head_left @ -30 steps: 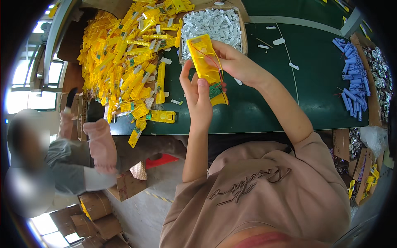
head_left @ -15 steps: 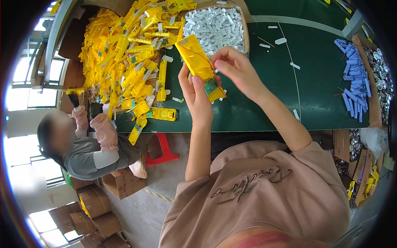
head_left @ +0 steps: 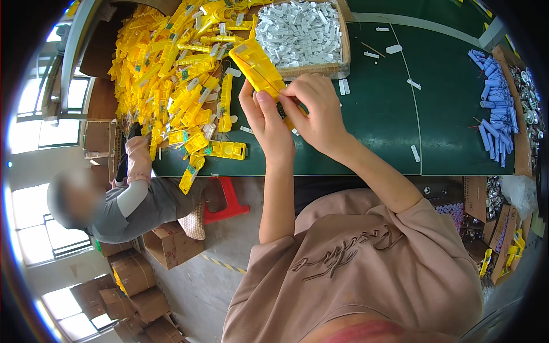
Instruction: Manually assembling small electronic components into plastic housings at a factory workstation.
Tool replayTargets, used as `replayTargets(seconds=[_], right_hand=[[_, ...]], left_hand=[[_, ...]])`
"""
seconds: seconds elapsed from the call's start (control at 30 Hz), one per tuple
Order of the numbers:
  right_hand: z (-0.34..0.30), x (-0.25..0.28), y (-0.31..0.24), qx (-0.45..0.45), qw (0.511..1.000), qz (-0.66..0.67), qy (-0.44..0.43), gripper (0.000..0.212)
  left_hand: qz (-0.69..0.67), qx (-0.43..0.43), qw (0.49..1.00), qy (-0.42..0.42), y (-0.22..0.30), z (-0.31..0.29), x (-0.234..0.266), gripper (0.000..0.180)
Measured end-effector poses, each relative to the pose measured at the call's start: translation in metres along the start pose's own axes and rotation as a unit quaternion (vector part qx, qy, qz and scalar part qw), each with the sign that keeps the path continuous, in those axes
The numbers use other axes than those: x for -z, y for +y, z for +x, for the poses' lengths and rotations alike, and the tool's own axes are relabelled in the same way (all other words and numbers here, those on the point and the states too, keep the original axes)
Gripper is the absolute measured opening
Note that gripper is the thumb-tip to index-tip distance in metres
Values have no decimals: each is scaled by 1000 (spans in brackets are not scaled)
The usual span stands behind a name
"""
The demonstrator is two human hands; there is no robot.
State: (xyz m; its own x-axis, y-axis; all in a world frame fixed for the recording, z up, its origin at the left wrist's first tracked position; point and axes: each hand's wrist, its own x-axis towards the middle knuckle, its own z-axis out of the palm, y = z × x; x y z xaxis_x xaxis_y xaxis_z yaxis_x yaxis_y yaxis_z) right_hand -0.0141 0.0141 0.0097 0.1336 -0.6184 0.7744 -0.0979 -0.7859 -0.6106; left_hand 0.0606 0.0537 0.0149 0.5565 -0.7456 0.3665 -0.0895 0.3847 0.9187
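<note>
A yellow plastic housing (head_left: pixel 255 64) is tilted above the green table, held by my left hand (head_left: pixel 267 123) with the thumb across its lower part. A thin dark red wire (head_left: pixel 255 67) lies along the housing's inside. My right hand (head_left: pixel 317 108) has its thumb and fingers pinched at the housing's right edge, where the wire runs. Part of a green circuit board (head_left: pixel 280 110) shows between the hands; the rest is covered by fingers. Whether the right fingertips grip the wire or the edge is hard to make out.
A big heap of yellow housings (head_left: pixel 166 74) covers the table's left. Behind my hands stands a box of small white parts (head_left: pixel 297 34). Blue cylindrical cells (head_left: pixel 494 108) with wires lie at right, beside a carton of shiny metal parts (head_left: pixel 529 103). A co-worker (head_left: pixel 131 200) is at left.
My right hand has come in from the right and closed at the housing's edge. The wire, which hung along the outer side, now lies inside the housing. The co-worker's arm has lowered.
</note>
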Motion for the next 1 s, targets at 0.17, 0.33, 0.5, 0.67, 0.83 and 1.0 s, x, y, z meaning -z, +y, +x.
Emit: replayTargets(seconds=[0.17,0.33,0.5,0.67,0.83,1.0], right_hand=[[-2,-4,-1,69,995,-67,19,12],[-1,-3,-2,75,994,-81,22,13],[-2,-7,1,101,992,-66,48,14],[-1,-6,1,94,994,-58,28,14],[-2,5,7,6,996,52,-69,7],[30,37,52,-82,978,40,-185,12]], left_hand=[[-31,34,999,11,4,2,2,34],[-128,59,990,-4,9,0,-4,34],[-60,34,997,-19,11,4,0,37],[-59,46,997,16,8,7,0,32],[-10,39,999,-25,-3,10,15,36],[-33,83,993,-77,-5,10,24,41]])
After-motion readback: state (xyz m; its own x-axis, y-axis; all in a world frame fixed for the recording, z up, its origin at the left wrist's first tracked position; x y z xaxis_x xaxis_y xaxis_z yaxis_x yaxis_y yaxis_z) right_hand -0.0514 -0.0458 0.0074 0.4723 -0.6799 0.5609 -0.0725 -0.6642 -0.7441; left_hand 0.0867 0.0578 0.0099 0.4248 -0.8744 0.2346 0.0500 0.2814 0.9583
